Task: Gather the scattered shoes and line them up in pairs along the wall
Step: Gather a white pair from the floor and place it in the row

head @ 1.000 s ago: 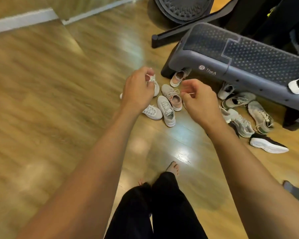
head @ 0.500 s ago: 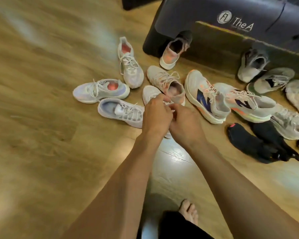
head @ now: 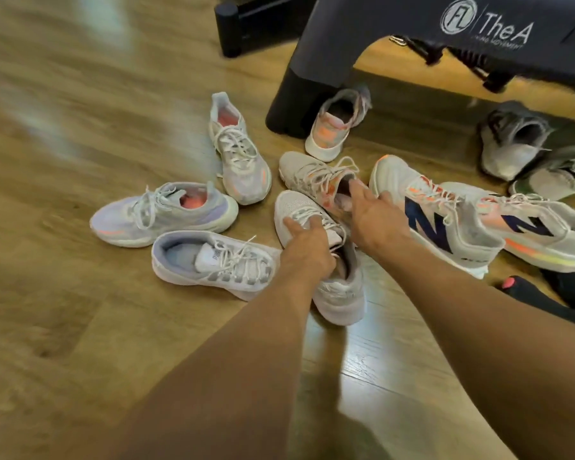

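Observation:
Several sneakers lie scattered on the wooden floor. My left hand grips a white mesh sneaker at its laces and tongue, thumb lying along the laces. My right hand reaches into the opening of a beige sneaker with orange laces; its fingers are inside the collar and the thumb is outside. A white sneaker with grey stripes lies just left of my left wrist. Two lilac-and-orange sneakers lie further left.
Right of my hands lie two cream sneakers with a navy N. A pink-heeled sneaker sits by the leg of a dark step bench. Grey shoes and black footwear lie at the right.
The view has closed in on the pile. My hands, held together over the white sneaker, have parted: the left took hold of it and the right moved onto the beige sneaker.

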Tool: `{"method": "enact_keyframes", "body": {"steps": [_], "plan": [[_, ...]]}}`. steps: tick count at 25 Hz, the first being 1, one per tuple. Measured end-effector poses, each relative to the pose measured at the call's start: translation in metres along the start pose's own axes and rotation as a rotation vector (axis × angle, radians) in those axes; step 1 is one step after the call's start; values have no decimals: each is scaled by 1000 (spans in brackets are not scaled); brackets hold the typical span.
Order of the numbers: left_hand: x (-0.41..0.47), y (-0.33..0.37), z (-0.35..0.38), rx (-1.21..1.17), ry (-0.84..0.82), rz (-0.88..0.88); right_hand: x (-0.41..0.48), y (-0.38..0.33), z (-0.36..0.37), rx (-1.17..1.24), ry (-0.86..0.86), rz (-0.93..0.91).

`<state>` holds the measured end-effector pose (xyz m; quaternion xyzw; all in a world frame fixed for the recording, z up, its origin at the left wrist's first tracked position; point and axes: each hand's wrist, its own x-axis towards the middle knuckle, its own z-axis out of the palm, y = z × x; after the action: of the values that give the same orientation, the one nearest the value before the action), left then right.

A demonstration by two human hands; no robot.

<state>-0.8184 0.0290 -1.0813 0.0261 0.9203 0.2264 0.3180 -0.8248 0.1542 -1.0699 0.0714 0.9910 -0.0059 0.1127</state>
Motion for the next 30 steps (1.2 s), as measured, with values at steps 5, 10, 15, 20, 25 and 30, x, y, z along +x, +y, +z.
{"method": "enact_keyframes", "body": {"steps": [5,10,15,20,25,30], "plan": [[7,-40,-27,-456,236,143,2,-1,-12,-78,-312,58],[11,-45,-50,-1004,136,21,-9,23,-57,953,-192,403],[11,-63,-74,-1592,-177,-54,-32,63,-65,1513,-108,583],[-4,-70,-83,-1310,-264,-22,-44,81,-76,1447,61,465],[-29,18,-61,-232,-245,431,-29,51,-100,827,236,111],[-58,64,-1,266,-172,542,-17,32,-87,231,137,-178]]}}
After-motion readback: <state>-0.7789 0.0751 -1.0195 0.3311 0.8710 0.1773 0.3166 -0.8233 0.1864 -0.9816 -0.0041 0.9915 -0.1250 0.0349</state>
